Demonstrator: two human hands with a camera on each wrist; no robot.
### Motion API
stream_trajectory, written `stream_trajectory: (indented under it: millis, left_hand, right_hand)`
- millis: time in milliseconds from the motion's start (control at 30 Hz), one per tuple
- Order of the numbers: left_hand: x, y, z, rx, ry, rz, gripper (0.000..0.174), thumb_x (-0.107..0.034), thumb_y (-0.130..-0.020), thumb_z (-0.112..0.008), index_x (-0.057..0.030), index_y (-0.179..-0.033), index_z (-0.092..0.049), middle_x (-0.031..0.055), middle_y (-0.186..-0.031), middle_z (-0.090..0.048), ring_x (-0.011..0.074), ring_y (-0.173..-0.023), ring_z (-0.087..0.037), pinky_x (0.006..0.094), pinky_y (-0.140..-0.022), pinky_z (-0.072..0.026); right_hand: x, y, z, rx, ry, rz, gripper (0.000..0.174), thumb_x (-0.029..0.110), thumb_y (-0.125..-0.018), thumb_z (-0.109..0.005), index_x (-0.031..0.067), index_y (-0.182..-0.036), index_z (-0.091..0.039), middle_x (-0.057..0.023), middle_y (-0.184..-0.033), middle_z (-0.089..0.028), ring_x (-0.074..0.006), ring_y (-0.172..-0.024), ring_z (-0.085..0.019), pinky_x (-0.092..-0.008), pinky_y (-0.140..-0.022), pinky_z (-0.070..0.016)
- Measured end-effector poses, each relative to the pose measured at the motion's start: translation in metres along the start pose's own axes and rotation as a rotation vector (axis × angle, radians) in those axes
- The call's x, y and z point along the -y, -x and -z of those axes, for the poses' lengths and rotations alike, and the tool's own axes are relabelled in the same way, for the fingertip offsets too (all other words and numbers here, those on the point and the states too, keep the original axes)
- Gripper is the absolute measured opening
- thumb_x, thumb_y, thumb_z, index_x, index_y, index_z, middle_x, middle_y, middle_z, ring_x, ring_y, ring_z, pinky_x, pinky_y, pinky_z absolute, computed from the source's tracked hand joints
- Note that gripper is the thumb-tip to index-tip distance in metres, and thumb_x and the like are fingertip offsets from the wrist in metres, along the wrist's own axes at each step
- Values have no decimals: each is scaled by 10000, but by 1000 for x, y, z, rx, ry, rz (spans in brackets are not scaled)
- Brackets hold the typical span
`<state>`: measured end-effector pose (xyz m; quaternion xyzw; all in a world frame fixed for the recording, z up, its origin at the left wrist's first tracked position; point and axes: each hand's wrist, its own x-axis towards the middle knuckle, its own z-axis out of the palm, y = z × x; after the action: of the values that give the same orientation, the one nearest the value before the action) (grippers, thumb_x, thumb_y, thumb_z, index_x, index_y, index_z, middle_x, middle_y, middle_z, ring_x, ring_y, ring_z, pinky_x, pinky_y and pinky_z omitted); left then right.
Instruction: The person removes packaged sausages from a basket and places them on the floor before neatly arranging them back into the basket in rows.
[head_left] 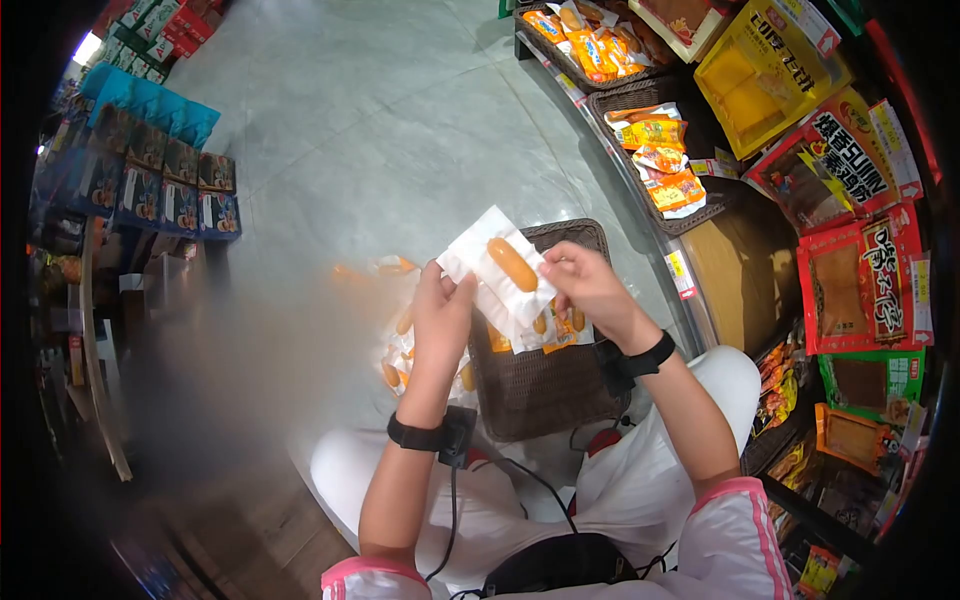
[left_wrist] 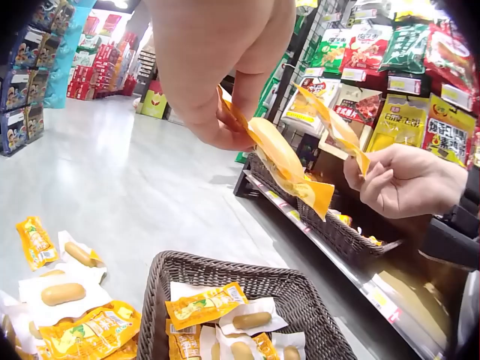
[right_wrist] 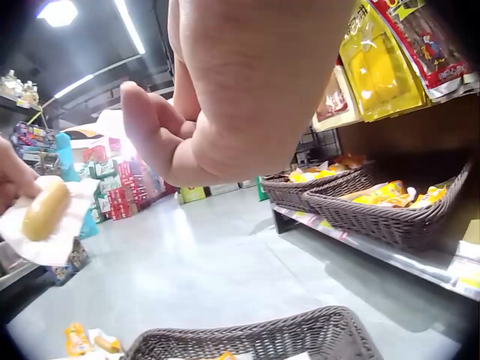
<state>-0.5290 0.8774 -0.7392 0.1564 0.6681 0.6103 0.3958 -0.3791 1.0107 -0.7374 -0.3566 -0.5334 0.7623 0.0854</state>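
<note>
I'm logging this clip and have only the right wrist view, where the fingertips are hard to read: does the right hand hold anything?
Observer: Yes. In the left wrist view, the right hand pinches an orange-edged piece of wrapper.
Operator: I get just the upper part of the basket. What lies deeper in it?
Observer: Sausages on white wrapping, together with orange packets, show there in the left wrist view.
</note>
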Motion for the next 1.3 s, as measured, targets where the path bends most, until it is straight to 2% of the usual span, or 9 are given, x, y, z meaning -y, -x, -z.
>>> stream_trajectory:
  millis: [167, 267, 467, 567, 667, 800, 1000, 1100, 1300]
  left_hand:
    - [-11, -3, -13, -42, 155, 47, 288, -18, -894, -409, 39, -1169, -472, 114, -1038, -611, 137, -905, -600, 278, -784, -479]
    - [-13, -7, -18, -74, 239, 98, 288, -57, -902, -377, 27, -1161, -467, 117, -1051, -589, 145, -904, -589, 287, -781, -480]
    - [-34, -14, -36, -82, 402, 114, 275, -201, -954, -408, -7, -1129, -492, 100, -1033, -569, 141, -888, -579, 298, -752, -493]
    - [-40, -22, -42, -3, 388, 96, 366, -338, -962, -438, -16, -1128, -493, 96, -1033, -569, 135, -904, -582, 299, -757, -498]
    - [-63, -18, -49, 29, 265, 94, 430, -394, -932, -519, -13, -1131, -487, 96, -1049, -576, 135, -913, -593, 294, -761, -494]
    - [-48, -25, -45, 4, -163, -114, 454, -327, -850, -672, -4, -1107, -483, 100, -973, -615, 140, -823, -616, 309, -716, -497]
    - [-57, -15, -27, -145, -921, -314, 437, -239, -770, -709, 12, -1038, -471, 223, -856, -650, 371, -790, -647, 428, -680, -501]
    - [-48, -14, -6, -155, -1124, -133, 413, -254, -773, -688, -2, -1026, -481, 238, -875, -645, 421, -848, -615, 464, -700, -493]
    - [-45, -9, 24, -131, -1328, 17, 379, -252, -779, -672, -27, -1038, -512, 204, -887, -661, 375, -881, -634, 451, -718, -499]
  right_hand:
    - [-7, -5, -10, 76, 492, 180, 214, 190, -903, -569, -16, -855, -536, -51, -644, -509, -118, -612, -534, -295, -585, -451]
    - [-17, -14, -13, -52, 619, 695, 248, 194, -881, -584, -32, -797, -529, -83, -642, -495, -165, -621, -526, -335, -607, -431]
    - [35, -4, -22, -51, 507, 181, 241, 185, -861, -590, -44, -812, -536, -124, -600, -515, -270, -547, -488, -390, -539, -371]
    - [40, -7, -21, -81, 551, 226, 195, 167, -919, -564, 6, -813, -537, 27, -547, -402, -44, -517, -343, -271, -455, -279]
    - [43, -8, -18, -108, 549, 249, 221, 166, -870, -569, -43, -800, -547, -144, -593, -512, -216, -537, -494, -377, -524, -365]
    - [35, -12, -19, -61, 418, 204, 214, 169, -862, -587, -40, -817, -568, -153, -643, -571, -220, -571, -538, -357, -553, -405]
    - [8, -30, -28, -50, 496, 250, 241, 194, -843, -619, -45, -873, -602, -173, -787, -645, -262, -709, -619, -353, -651, -468]
    - [-10, -40, -27, -98, 587, 261, 262, 213, -837, -626, -43, -891, -612, -196, -846, -655, -300, -789, -637, -369, -699, -482]
    - [-27, -48, -18, -89, 743, 112, 312, 264, -819, -619, -41, -888, -625, -226, -868, -649, -361, -853, -633, -390, -749, -492]
